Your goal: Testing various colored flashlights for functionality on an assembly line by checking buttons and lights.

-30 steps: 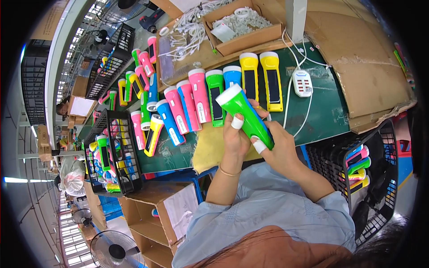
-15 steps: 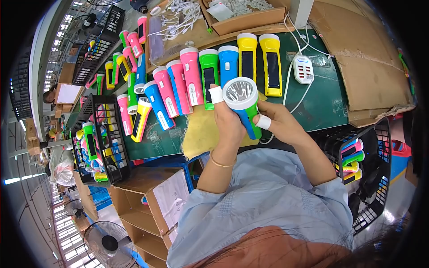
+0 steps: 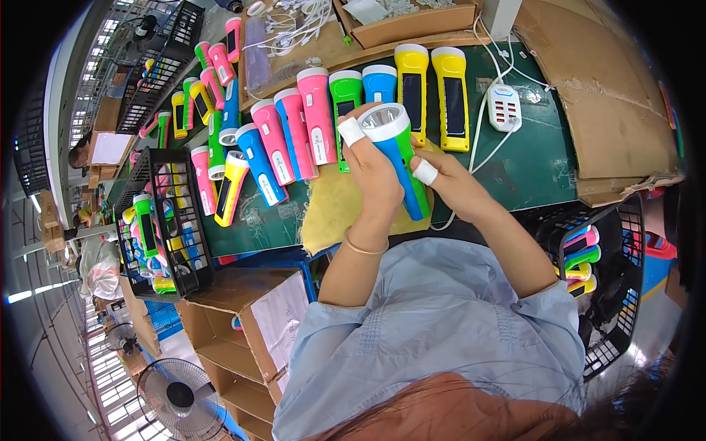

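A blue and green flashlight (image 3: pixel 409 169) with a white head is held upright in front of my chest, its clear lens tilted up and away. My left hand (image 3: pixel 373 170) is closed around its left side, with white tape on the thumb. On the other side my right hand (image 3: pixel 457 185) has its taped thumb against the body, and its other fingers are hidden behind it. Just beyond stands a row of flashlights, among them a green one (image 3: pixel 346 92), a blue one (image 3: pixel 379 84) and a yellow one (image 3: pixel 412 88) with a dark panel.
A yellow cloth (image 3: pixel 323 213) lies on the green table (image 3: pixel 529 173) under my hands. A white multi-port USB charger (image 3: pixel 504 106) with cables sits at the right. Black baskets of flashlights stand left (image 3: pixel 176 272) and right (image 3: pixel 634 294). An open cardboard box (image 3: pixel 412 26) lies at the back.
The flashlight has tipped, so its lens points farther away and more of its body shows. Both hands have shifted slightly with it and keep their hold.
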Demonstrator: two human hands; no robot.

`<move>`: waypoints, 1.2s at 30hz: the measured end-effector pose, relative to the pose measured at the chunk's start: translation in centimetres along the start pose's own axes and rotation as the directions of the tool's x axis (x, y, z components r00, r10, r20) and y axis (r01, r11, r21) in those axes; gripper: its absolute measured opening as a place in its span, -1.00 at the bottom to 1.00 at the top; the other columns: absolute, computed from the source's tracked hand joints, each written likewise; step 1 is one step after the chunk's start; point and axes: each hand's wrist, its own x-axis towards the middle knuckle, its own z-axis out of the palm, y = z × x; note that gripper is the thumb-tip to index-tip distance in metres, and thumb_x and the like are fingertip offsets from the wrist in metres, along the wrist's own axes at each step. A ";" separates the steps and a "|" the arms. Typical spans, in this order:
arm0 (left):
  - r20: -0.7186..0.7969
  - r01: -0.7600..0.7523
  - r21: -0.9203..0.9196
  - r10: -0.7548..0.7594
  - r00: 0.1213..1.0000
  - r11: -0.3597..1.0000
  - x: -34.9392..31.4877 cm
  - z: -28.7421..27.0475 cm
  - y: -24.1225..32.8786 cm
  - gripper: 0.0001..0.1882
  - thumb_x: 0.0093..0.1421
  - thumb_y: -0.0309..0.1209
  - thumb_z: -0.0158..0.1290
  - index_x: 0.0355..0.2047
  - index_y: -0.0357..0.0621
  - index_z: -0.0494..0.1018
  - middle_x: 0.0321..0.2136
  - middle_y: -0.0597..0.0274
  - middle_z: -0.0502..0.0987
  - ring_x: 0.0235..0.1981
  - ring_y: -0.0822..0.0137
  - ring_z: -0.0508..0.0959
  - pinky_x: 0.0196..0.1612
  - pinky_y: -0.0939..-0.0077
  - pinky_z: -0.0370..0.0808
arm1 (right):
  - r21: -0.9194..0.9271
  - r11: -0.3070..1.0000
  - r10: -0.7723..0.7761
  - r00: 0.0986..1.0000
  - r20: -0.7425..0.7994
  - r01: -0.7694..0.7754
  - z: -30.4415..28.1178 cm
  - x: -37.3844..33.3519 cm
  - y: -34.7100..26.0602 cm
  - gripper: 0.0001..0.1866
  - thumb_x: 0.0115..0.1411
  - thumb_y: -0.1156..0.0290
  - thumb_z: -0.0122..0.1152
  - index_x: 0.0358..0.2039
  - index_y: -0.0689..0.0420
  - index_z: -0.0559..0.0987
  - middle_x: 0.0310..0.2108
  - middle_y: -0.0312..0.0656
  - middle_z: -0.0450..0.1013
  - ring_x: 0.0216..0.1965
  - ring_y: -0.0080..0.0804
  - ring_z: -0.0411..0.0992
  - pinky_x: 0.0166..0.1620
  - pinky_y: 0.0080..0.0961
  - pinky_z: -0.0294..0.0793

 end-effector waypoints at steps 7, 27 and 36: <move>0.112 0.204 -0.235 -0.182 0.977 0.950 0.5 -0.2 0.9 -0.42 0.28 0.03 -0.43 -0.20 -0.27 0.34 -0.45 0.07 0.47 -0.48 0.29 0.46 -0.41 0.47 0.43 | 0.243 0.964 0.063 0.983 0.171 -0.104 -0.9 -1.2 -0.3 -0.54 0.24 0.11 -0.07 -0.12 0.30 0.43 -0.34 -0.21 0.44 -0.28 -0.58 0.40 -0.22 -0.65 0.38; 0.357 -0.016 0.553 -0.220 0.908 0.833 -9.9 -6.0 -0.5 -0.27 -0.09 -0.42 0.23 0.04 -0.34 0.10 -0.18 -0.04 0.38 -0.13 0.21 0.43 -0.13 0.40 0.39 | -0.263 0.932 -0.340 0.859 -0.384 0.251 2.6 -2.5 0.4 -0.28 -0.13 0.51 0.33 0.09 0.20 0.28 -0.23 -0.26 0.30 -0.20 -0.56 0.29 -0.14 -0.67 0.30; 0.081 0.279 0.543 -0.380 0.921 0.792 -13.7 -9.9 -3.9 -0.54 -0.18 -0.43 0.25 -0.25 -0.33 0.37 -0.49 0.14 0.53 -0.47 0.41 0.52 -0.34 0.51 0.45 | -0.173 0.927 -0.375 0.835 -0.403 0.333 6.8 -1.2 4.8 -0.50 -0.12 0.59 0.24 -0.10 0.20 0.36 -0.26 -0.16 0.31 -0.25 -0.43 0.32 -0.19 -0.56 0.34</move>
